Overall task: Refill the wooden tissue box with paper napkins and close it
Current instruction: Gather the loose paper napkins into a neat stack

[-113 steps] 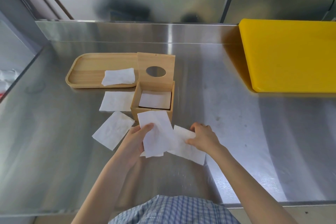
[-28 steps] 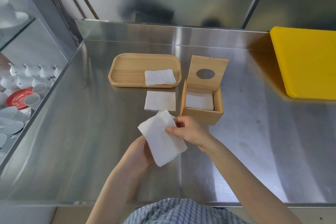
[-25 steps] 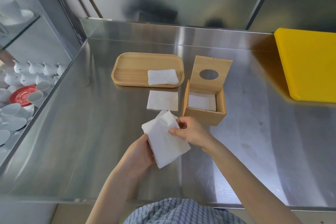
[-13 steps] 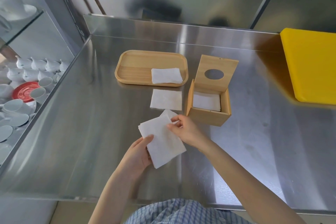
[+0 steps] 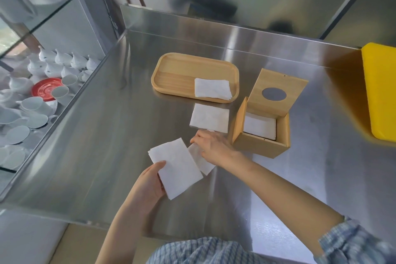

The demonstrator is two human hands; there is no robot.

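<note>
The wooden tissue box [image 5: 260,146] stands open on the steel counter, its lid [image 5: 276,92] with a round hole tilted up at the back and white napkins [image 5: 259,125] inside. My left hand [image 5: 150,184] holds a small stack of napkins [image 5: 175,167] just left of the box. My right hand [image 5: 212,146] rests on another napkin [image 5: 201,161] lying on the counter, fingers pinching its far edge. One more napkin [image 5: 210,118] lies flat beyond my right hand. A wooden tray [image 5: 177,73] behind it carries a folded napkin [image 5: 212,91].
A yellow cutting board [image 5: 381,90] lies at the right edge. To the left, below the counter edge, a glass shelf holds several white cups and a red saucer [image 5: 45,89]. A steel backsplash [image 5: 214,28] runs along the back.
The two hands have parted: my left hand now keeps the stack alone, and my right hand has dropped to a napkin on the counter near the box. The camera view has shifted left.
</note>
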